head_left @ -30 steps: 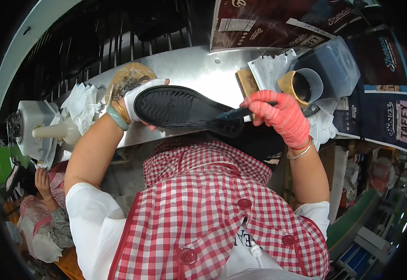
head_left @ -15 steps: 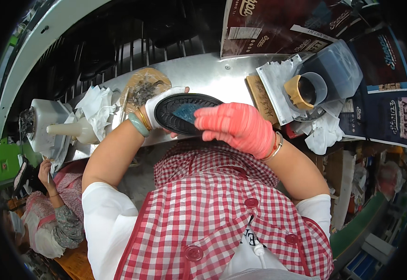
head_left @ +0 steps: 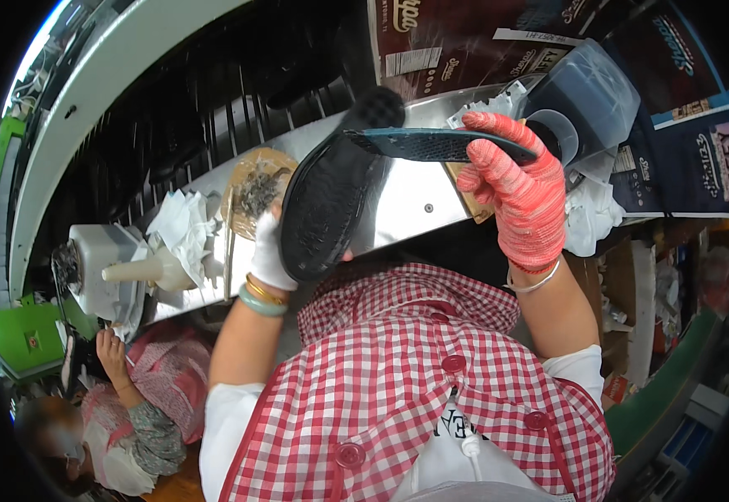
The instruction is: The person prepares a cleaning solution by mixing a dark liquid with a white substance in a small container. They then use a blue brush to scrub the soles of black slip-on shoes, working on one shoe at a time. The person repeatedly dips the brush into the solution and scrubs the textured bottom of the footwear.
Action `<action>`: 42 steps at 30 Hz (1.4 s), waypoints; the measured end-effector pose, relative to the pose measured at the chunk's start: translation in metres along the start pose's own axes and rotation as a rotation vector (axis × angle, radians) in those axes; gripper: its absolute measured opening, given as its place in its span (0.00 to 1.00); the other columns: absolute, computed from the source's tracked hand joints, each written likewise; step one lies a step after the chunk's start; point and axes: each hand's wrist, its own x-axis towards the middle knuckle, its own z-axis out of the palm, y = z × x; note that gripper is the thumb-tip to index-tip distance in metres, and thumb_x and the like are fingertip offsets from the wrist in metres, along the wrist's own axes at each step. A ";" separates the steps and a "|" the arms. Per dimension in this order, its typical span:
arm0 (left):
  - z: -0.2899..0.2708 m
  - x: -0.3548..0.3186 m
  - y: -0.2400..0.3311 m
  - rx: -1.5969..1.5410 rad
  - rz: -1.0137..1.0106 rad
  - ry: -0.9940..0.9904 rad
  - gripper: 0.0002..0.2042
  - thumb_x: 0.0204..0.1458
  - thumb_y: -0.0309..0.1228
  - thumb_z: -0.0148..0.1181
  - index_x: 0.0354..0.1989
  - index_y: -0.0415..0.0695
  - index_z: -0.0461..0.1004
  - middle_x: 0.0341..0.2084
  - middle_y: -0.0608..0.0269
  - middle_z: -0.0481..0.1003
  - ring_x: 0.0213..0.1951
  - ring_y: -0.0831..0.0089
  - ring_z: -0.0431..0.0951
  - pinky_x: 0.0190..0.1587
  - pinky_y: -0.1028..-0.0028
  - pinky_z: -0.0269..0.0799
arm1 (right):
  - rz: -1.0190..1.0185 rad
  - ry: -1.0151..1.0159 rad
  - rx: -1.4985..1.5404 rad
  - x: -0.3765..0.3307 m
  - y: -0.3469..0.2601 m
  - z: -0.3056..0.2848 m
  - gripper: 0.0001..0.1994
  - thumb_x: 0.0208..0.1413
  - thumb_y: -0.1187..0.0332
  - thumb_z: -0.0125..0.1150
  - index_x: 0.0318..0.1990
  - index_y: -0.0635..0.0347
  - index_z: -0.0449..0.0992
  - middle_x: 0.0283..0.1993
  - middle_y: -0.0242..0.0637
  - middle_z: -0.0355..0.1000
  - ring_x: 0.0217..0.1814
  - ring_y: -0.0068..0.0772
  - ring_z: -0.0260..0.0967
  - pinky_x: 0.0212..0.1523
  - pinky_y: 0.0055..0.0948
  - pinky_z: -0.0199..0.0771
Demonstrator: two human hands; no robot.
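Observation:
A long black shoe sole, raised pattern on its face, is tilted up in front of me. My left hand, in a white glove with bare fingertips, grips it by the near left edge. My right hand, in a pink-red knit glove, pinches one end of a thin dark blue-black insole, which is seen nearly edge-on. The insole's far end crosses in front of the black sole's upper part; whether the two touch there I cannot tell. Behind my left hand lies a plastic-wrapped tan pad with a dark clump on it.
On the left of the metal bench are crumpled white papers and a white container with a pale nozzle. A clear bin and a white crumple stand right. A co-worker sits lower left; a dark rack lies behind.
The black sole has swung upright and the blue-black insole is now apart from most of it. My right hand has moved right and up with the insole; the view has shifted slightly.

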 end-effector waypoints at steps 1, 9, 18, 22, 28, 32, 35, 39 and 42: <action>0.007 0.000 -0.010 0.004 0.077 0.024 0.37 0.47 0.52 0.57 0.60 0.39 0.56 0.52 0.41 0.65 0.45 0.48 0.75 0.38 0.50 0.78 | 0.001 0.025 0.009 -0.001 0.002 0.000 0.12 0.52 0.70 0.63 0.44 0.62 0.76 0.28 0.30 0.74 0.25 0.16 0.70 0.22 0.11 0.60; 0.033 0.008 -0.042 0.226 0.276 0.108 0.42 0.40 0.49 0.66 0.61 0.40 0.55 0.51 0.52 0.67 0.48 0.58 0.73 0.52 0.56 0.72 | 0.025 0.125 -0.060 -0.012 0.013 0.013 0.09 0.55 0.69 0.59 0.40 0.66 0.74 0.32 0.33 0.73 0.29 0.16 0.70 0.25 0.16 0.74; 0.045 0.008 -0.051 0.311 0.266 0.088 0.44 0.43 0.49 0.64 0.63 0.42 0.49 0.52 0.53 0.65 0.49 0.57 0.73 0.52 0.59 0.70 | -0.142 0.096 -0.343 -0.008 0.032 0.017 0.08 0.52 0.71 0.60 0.38 0.64 0.76 0.29 0.34 0.74 0.28 0.17 0.69 0.30 0.20 0.70; 0.045 0.006 -0.052 0.320 0.249 0.067 0.43 0.43 0.50 0.64 0.63 0.41 0.49 0.51 0.53 0.66 0.48 0.58 0.73 0.51 0.61 0.71 | -0.320 0.092 -0.494 -0.008 0.030 0.023 0.08 0.51 0.73 0.60 0.38 0.64 0.75 0.30 0.38 0.74 0.27 0.23 0.71 0.30 0.20 0.71; 0.042 0.006 -0.056 0.222 0.213 0.051 0.42 0.42 0.53 0.62 0.61 0.40 0.53 0.51 0.51 0.67 0.48 0.57 0.73 0.50 0.61 0.71 | -0.624 0.003 -0.337 -0.018 0.019 0.018 0.08 0.56 0.75 0.54 0.43 0.65 0.73 0.35 0.36 0.73 0.26 0.20 0.70 0.26 0.18 0.69; 0.046 0.004 -0.051 0.174 0.184 0.051 0.43 0.41 0.54 0.61 0.61 0.40 0.53 0.51 0.50 0.66 0.49 0.57 0.72 0.51 0.59 0.71 | -0.039 0.068 -0.121 -0.014 -0.006 0.023 0.08 0.56 0.69 0.53 0.39 0.64 0.74 0.30 0.33 0.72 0.23 0.18 0.68 0.22 0.15 0.65; 0.037 0.004 -0.054 0.129 0.128 -0.010 0.44 0.40 0.53 0.61 0.62 0.39 0.53 0.51 0.49 0.66 0.50 0.56 0.71 0.51 0.57 0.70 | 0.097 -0.042 -0.168 0.011 0.005 0.004 0.09 0.55 0.67 0.52 0.35 0.63 0.74 0.27 0.32 0.69 0.20 0.20 0.67 0.20 0.19 0.66; 0.025 0.002 -0.056 0.213 0.028 -0.064 0.44 0.40 0.53 0.61 0.62 0.38 0.53 0.51 0.50 0.66 0.50 0.55 0.71 0.52 0.55 0.69 | -0.349 -0.070 -0.578 0.032 0.017 0.006 0.09 0.56 0.66 0.51 0.35 0.61 0.74 0.26 0.30 0.68 0.18 0.17 0.62 0.22 0.15 0.64; 0.017 0.000 -0.059 0.195 -0.022 -0.063 0.43 0.40 0.52 0.62 0.62 0.38 0.53 0.50 0.49 0.67 0.50 0.54 0.71 0.53 0.55 0.69 | -0.132 0.144 -0.298 0.035 0.013 0.025 0.08 0.56 0.66 0.52 0.37 0.61 0.73 0.26 0.30 0.68 0.19 0.17 0.63 0.22 0.16 0.65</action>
